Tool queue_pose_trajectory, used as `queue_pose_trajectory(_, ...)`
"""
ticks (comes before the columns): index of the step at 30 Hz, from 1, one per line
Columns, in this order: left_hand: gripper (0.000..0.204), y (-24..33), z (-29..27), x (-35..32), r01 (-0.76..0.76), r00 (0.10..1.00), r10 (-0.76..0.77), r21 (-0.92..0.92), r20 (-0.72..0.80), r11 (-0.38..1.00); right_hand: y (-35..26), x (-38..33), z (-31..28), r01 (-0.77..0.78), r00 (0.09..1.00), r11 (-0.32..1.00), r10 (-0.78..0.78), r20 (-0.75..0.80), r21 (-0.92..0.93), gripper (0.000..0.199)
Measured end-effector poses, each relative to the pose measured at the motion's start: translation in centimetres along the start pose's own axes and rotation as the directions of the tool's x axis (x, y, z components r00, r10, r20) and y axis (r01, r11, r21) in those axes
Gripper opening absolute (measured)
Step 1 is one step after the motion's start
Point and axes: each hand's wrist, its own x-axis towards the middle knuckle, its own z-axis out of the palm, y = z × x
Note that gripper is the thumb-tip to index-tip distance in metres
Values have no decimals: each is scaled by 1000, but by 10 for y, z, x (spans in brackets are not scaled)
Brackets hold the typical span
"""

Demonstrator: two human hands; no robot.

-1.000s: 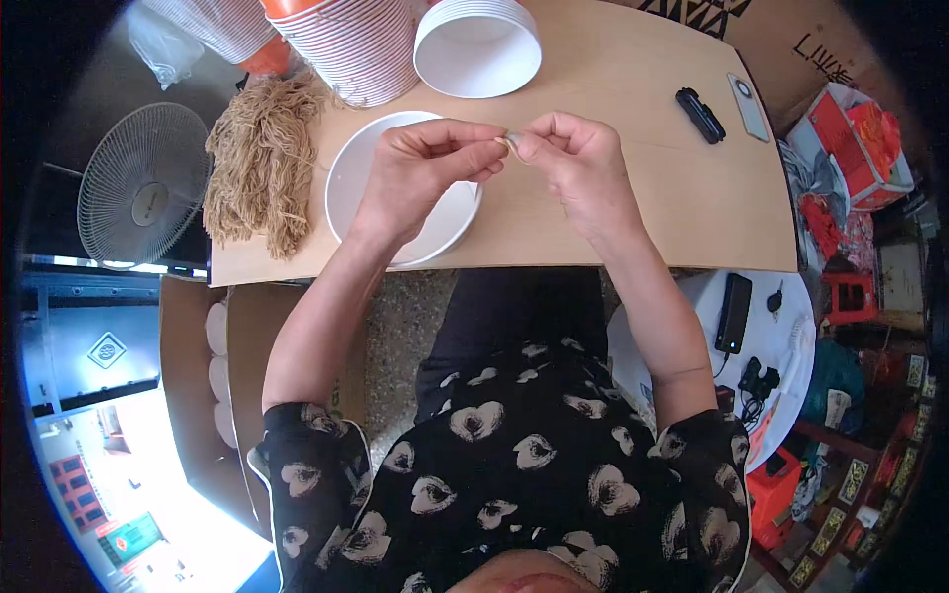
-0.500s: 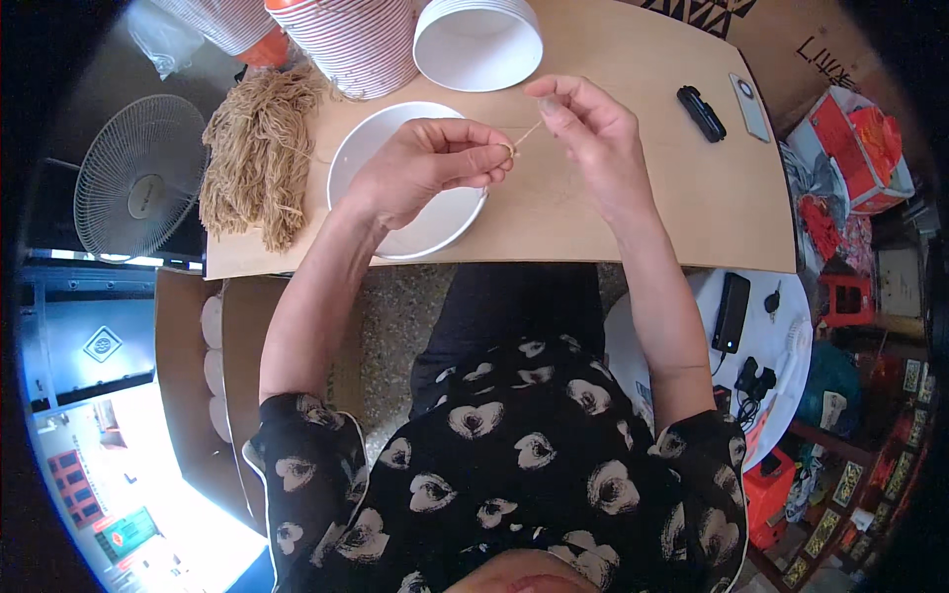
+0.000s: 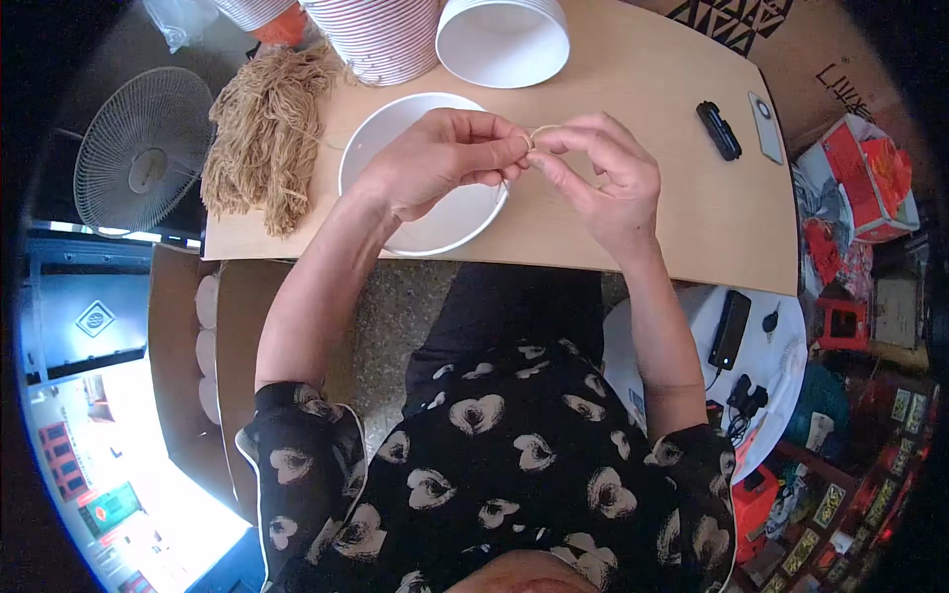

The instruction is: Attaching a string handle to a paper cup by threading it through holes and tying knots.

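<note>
My left hand [image 3: 440,158] and my right hand [image 3: 603,173] meet fingertip to fingertip above a white paper bowl [image 3: 425,222] on the wooden table [image 3: 652,89]. Between them they pinch a thin tan string [image 3: 542,129] that arches in a small loop over the fingertips. A heap of the same tan strings [image 3: 262,133] lies at the table's left end, apart from both hands.
An upturned white bowl [image 3: 502,38] and a stack of red-striped bowls [image 3: 381,35] stand at the back. A black oblong device [image 3: 719,129] and a small grey remote [image 3: 765,127] lie at the right. A fan [image 3: 143,163] stands at the left, a white stool [image 3: 751,346] with gadgets at the right.
My hands had pulled apart with the string stretched between them; now they are back together, fingertips touching, with the string looped above them.
</note>
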Motion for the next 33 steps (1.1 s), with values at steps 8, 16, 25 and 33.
queue_pose_trajectory(8,23,0,7,-1,-53,997,47,-91,-65,994,6,-11,13,107,982,990,-120,-146,-92,18)
queue_pose_trajectory(16,22,-2,8,0,-88,989,69,-147,-129,985,4,-22,26,-167,957,952,219,-189,257,12)
queue_pose_trajectory(25,24,-3,10,2,-99,988,75,-179,-136,979,5,-22,26,-209,948,924,272,-166,321,13)
queue_pose_trajectory(33,24,-5,10,3,-108,985,88,-132,-152,985,0,-19,25,-232,945,932,283,-161,279,14)
